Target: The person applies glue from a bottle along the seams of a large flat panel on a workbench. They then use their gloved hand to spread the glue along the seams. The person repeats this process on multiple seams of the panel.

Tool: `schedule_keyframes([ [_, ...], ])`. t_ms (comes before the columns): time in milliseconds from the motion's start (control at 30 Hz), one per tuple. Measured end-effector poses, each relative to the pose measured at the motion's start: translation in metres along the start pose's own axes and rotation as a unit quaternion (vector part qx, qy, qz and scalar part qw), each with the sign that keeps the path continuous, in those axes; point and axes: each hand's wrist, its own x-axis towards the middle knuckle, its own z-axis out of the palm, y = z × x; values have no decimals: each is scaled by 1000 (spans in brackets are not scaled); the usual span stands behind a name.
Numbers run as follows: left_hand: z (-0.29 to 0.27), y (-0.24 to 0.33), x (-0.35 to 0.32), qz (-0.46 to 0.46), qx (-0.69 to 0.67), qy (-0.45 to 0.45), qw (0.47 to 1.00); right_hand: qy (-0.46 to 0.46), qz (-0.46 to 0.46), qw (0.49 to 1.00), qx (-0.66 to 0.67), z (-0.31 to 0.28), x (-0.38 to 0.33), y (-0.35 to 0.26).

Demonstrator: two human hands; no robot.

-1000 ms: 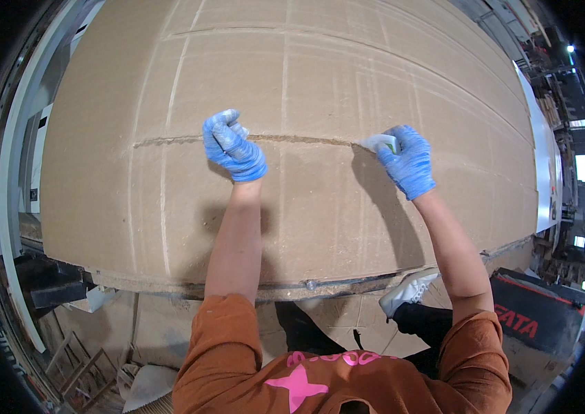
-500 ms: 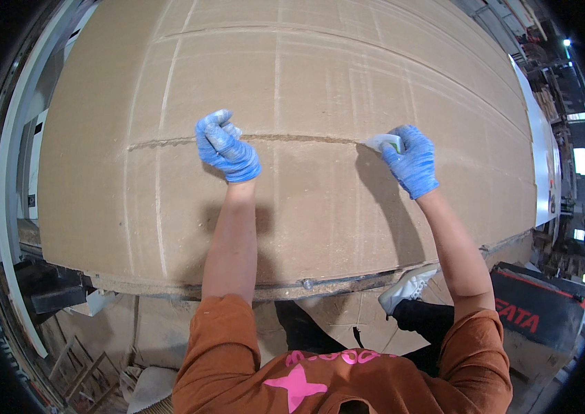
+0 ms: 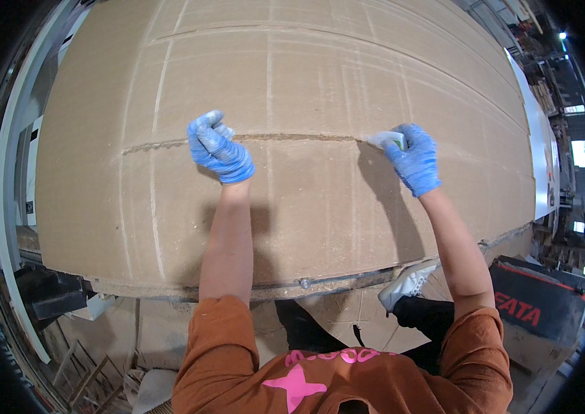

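A broad brown board (image 3: pixel 306 228) lies in front of me, with a rough, dark groove (image 3: pixel 292 136) running across it from left to right. My right hand (image 3: pixel 414 160), in a blue glove, is closed round a small white squeeze bottle (image 3: pixel 390 139) with a bit of green on it. Its narrow tip points left, at the right end of the groove. Above the groove's left part is my left hand (image 3: pixel 220 148), also gloved in blue with whitened fingers. Those fingers are curled in, and whatever they hold, if anything, is hidden.
Pale lines and fainter grooves cross the board. A light metal rail (image 3: pixel 13 165) runs along the left side. At the lower right stands a dark box (image 3: pixel 537 300) with red marks. My shoe (image 3: pixel 406 286) is by the board's near edge.
My left hand has shifted slightly left in the picture, as has the board. The right hand and bottle stay at the groove's right end, nearly unmoved.
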Motion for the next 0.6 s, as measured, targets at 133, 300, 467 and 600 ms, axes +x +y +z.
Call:
schedule_keyframes([
  [133,1,2,0,4,7,0,1000,-12,-30,999,-2,7,2,-13],
  [300,1,4,1,-6,1,4,1000,-10,4,1000,-8,1,2,-11],
  [467,1,5,1,-11,1,4,1000,-3,67,998,4,-13,-1,11],
  [600,0,2,1,-12,40,-11,999,-1,47,999,-6,-14,-3,11],
])
